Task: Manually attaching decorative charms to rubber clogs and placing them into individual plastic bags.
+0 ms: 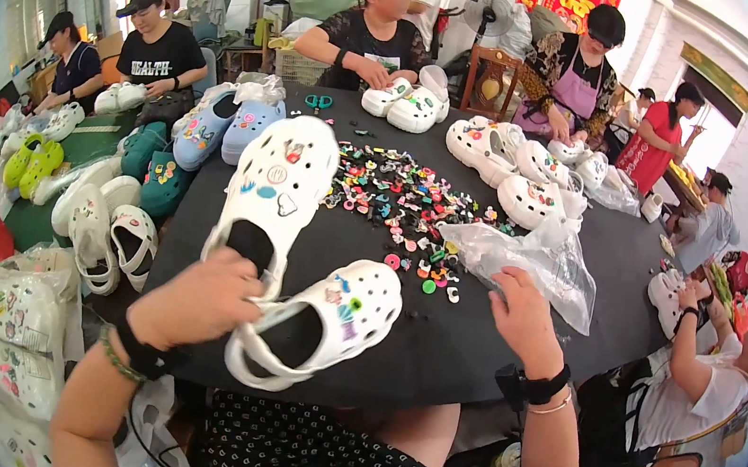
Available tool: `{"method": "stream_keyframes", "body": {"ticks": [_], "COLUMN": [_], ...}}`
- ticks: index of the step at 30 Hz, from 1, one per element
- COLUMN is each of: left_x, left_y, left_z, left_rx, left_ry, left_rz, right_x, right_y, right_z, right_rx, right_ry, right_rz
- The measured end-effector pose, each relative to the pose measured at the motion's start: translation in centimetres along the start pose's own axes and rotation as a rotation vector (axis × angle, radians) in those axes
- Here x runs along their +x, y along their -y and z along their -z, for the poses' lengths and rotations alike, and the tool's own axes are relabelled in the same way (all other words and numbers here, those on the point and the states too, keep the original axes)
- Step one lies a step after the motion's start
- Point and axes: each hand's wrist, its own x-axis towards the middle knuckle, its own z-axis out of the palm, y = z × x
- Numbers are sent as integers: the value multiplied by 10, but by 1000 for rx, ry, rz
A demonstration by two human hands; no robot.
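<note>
My left hand (221, 290) is closed around the heel end of a white clog (284, 178), which has colourful charms on its toe and points away from me. Against its heel, nearer to me, lies a second white clog (362, 306), also charmed and angled to the right. Whether my fingers grip this second one too is hidden. To the right, my right hand (523, 314) is over the dark table with its fingers apart and nothing in them. Its fingertips are at the near edge of a crumpled clear plastic bag (541, 267); I cannot tell if they touch it.
Loose colourful charms (408, 195) are heaped mid-table. Blue clogs (205, 129) stand at the far left, and white clogs (531, 201) at the far right. Bagged clogs (19, 346) are stacked to my left. Several people work around the table, one person (391, 45) opposite me handling clogs.
</note>
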Motion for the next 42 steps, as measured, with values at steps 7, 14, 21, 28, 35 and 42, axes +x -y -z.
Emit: {"method": "stream_keyframes", "body": {"ticks": [7,14,21,28,35,42], "left_x": [-37,-49,-32,-34,-9,10], "left_y": [41,38,-26,-59,-24,-13], "left_z": [11,1,28,-34,-38,-51], "left_rx": [90,180,112,-714,-1496,-1857], "left_ry": [4,53,-229,-460,-247,-209], "left_rz": [112,215,450,867,1262,1025], "right_x": [-16,-26,-27,-10,9,26], "right_y": [45,88,104,129,148,167], "right_z": [-30,-53,-62,-65,-85,-112], "right_rx": [201,332,434,515,574,586], "right_ry": [76,188,202,77,30,44], "right_rz": [101,123,148,250,320,344]}}
